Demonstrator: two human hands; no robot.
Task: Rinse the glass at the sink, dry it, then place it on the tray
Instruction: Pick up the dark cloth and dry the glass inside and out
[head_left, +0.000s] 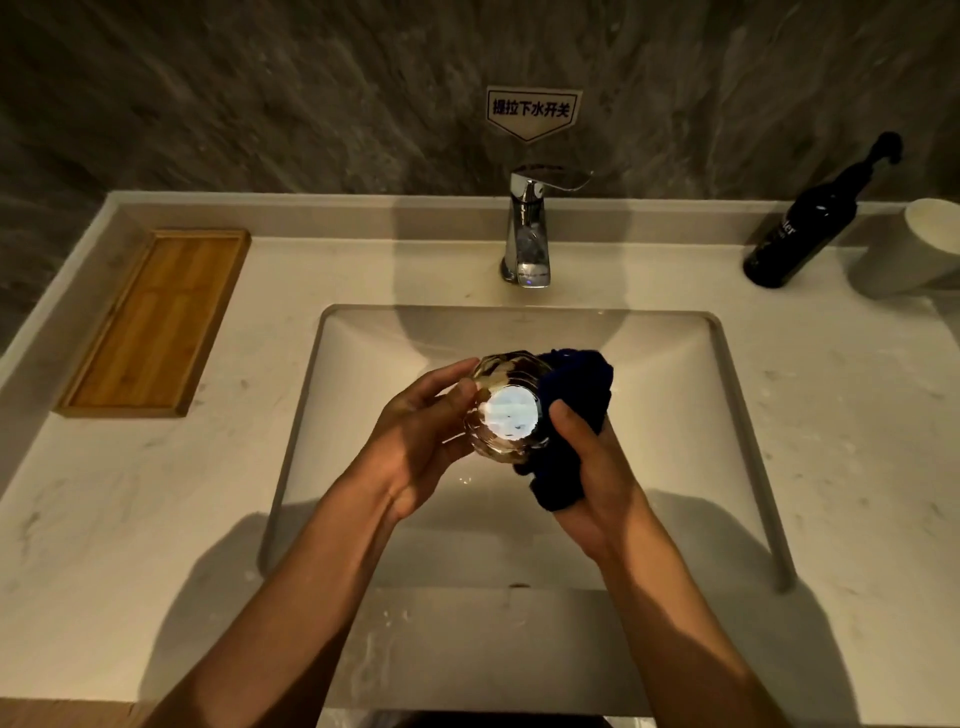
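Clear faceted glass (506, 408) was held over the middle of the sink (727, 415), tipped so its bright round base faced the camera. The left hand (415, 441) grasped it by the side wall, fingers curled round the facets. The right hand (587, 467) clutched a bunched dark blue cloth (576, 379), pressed against the glass's right side. The drying step appeared to be in hand; placing was not yet done.

Handling assessment: the glass was judged rigid, fragile and moderately heavy for its size. If wet, it would be slippery, though the facets should offer some purchase. The best hold appeared to be round the side wall, as at present, with the cloth working on the opposite side. A slip over the hard basin would likely break it.

The wooden tray (150, 322) lay on the counter (156, 493) near its rear left corner, well apart from the glass. The chrome tap (527, 228) stood at the rear edge of the sink, no running water discernible. A dark bottle (800, 234) and a white cup (914, 249) stood near the counter's rear right corner, just beside each other.

Count: one glass, one cloth, one tray, one tap, one bottle, one cup
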